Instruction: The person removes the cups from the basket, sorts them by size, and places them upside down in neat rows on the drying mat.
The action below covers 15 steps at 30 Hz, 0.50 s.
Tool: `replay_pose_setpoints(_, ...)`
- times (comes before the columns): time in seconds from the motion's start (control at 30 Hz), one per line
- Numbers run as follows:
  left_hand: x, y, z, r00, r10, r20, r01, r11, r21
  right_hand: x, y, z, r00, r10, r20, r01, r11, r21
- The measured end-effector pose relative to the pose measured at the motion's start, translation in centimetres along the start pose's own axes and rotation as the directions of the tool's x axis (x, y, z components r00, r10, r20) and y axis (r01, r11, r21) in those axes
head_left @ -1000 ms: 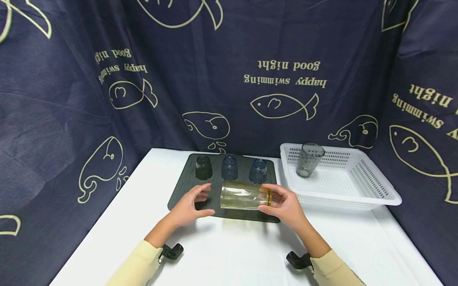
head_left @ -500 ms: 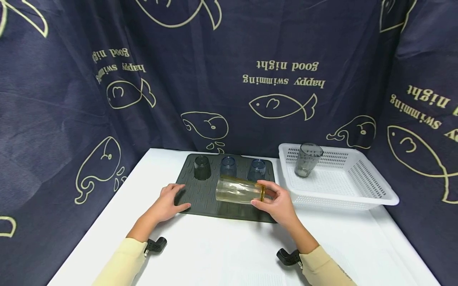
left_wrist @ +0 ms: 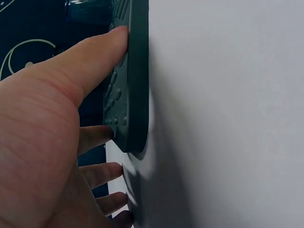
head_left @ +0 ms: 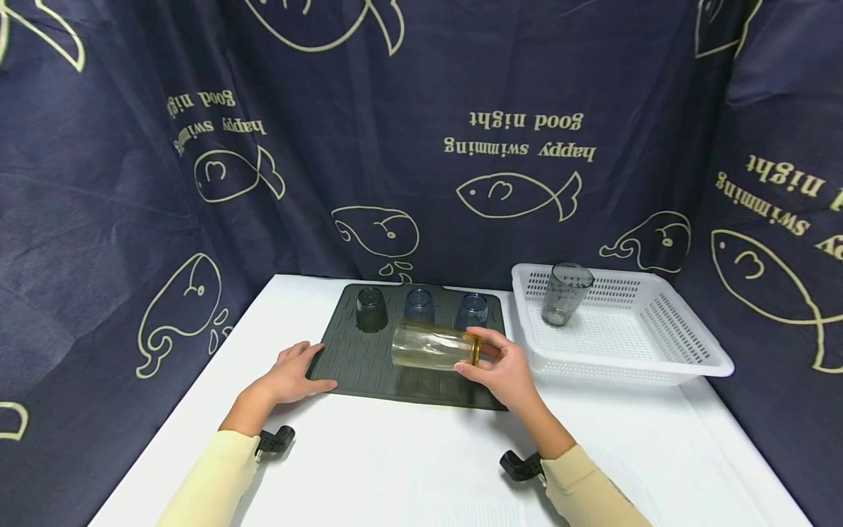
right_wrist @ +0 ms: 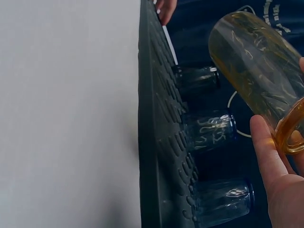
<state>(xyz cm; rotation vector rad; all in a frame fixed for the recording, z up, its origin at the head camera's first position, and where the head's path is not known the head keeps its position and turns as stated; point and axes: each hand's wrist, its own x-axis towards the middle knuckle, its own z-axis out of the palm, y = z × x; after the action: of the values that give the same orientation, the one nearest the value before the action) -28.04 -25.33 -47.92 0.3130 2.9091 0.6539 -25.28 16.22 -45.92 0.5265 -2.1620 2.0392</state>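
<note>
My right hand point(head_left: 503, 375) grips an amber-tinted drinking glass point(head_left: 429, 346) by its thick base, thumb on the near side and fingers on the far side. The glass lies nearly sideways above the dark grey drying mat point(head_left: 362, 369), its mouth facing left. At the mat's front left corner rests my left hand point(head_left: 282, 379), fingers spread. In the left wrist view its thumb point(left_wrist: 107, 47) lies on the mat's edge. Upside down along the mat's back stand a dark grey glass point(head_left: 372, 310) and two blue glasses, the middle one point(head_left: 419, 306) and the right one point(head_left: 472, 311).
A white perforated basket point(head_left: 639, 359) stands right of the mat. Inside it, a grey glass point(head_left: 565, 295) leans at the back left. A navy curtain point(head_left: 421, 241) printed with fish hangs behind the white table point(head_left: 369, 468).
My left hand has moved away from the amber glass, leftward to the mat's corner. The right hand has carried the glass slightly left and back, tilting it a little.
</note>
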Motion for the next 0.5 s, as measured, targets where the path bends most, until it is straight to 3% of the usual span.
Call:
replay_pose_setpoints(0.23, 0.1, 0.0, -0.2, 1.000, 0.021, 0.002, -0.021, 0.999, 0.045, 0.5, 0.1, 0.4, 1.000, 0.004, -0.013, -0.004, 1.000, -0.014)
replay_pose_setpoints(0.5, 0.2, 0.2, -0.1, 1.000, 0.001, 0.003, -0.002, 0.997, 0.078, 1.3, -0.1, 0.9, 1.000, 0.016, -0.027, -0.016, 0.999, -0.032)
